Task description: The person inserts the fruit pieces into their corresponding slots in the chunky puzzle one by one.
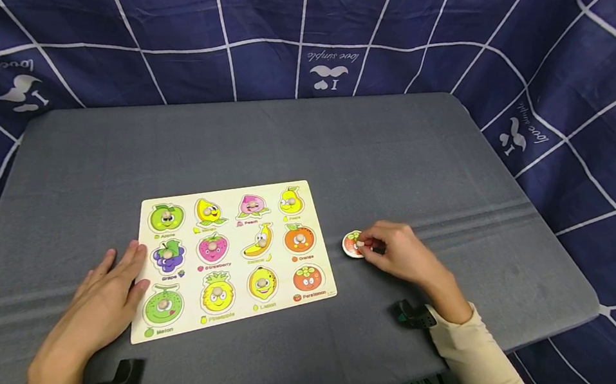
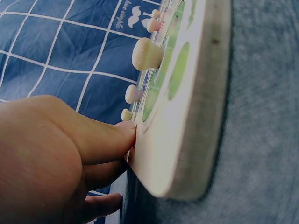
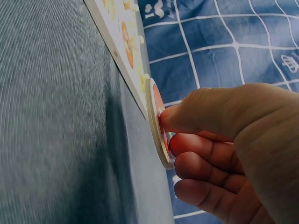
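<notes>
A pale wooden fruit puzzle board [image 1: 233,228] lies flat on the grey table, with knobbed fruit pieces in rows. At its left edge rests my left hand [image 1: 102,303], fingers straight; the thumb [image 2: 110,140] touches the board near its corner in the left wrist view. To the right of the board, my right hand [image 1: 400,251] pinches the knob of a round puzzle piece [image 1: 351,244] between thumb and fingers. That piece has a pale rim and a red-orange fruit picture, partly covered by the fingers. In the right wrist view the piece [image 3: 156,126] stands tilted on edge.
The grey table [image 1: 254,140] extends around the board. A dark blue curtain [image 1: 174,21] with white grid lines hangs along the back and sides. Black straps [image 1: 412,314] sit on both wrists. The persimmon spot [image 1: 307,277] at the board's lower right shows no knob.
</notes>
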Available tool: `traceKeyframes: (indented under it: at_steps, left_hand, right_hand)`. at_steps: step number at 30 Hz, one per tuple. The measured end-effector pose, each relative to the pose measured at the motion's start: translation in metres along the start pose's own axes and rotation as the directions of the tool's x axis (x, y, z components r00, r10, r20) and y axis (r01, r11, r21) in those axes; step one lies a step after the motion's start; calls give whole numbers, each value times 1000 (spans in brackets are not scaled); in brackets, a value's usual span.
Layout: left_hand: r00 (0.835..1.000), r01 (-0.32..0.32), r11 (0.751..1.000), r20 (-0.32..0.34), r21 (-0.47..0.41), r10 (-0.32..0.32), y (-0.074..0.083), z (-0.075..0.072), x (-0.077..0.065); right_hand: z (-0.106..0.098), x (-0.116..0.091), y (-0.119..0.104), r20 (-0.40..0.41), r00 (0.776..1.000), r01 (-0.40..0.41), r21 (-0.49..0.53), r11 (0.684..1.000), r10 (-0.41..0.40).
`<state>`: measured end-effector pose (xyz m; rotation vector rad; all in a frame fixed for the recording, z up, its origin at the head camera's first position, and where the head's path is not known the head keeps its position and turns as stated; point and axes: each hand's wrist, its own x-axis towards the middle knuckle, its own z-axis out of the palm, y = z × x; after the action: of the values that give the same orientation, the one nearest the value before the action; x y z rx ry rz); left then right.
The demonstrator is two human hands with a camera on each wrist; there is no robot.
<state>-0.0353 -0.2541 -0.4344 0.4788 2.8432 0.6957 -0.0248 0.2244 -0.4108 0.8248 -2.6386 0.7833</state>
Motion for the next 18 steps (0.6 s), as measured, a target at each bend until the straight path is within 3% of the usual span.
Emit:
traceKeyframes:
  at_steps: [18]
  left_hand:
    - [1000,-1,1000,5,-2,1,1,-1,0]
  right_hand:
    - [10,11,-16,81,995,54,25,998,-56]
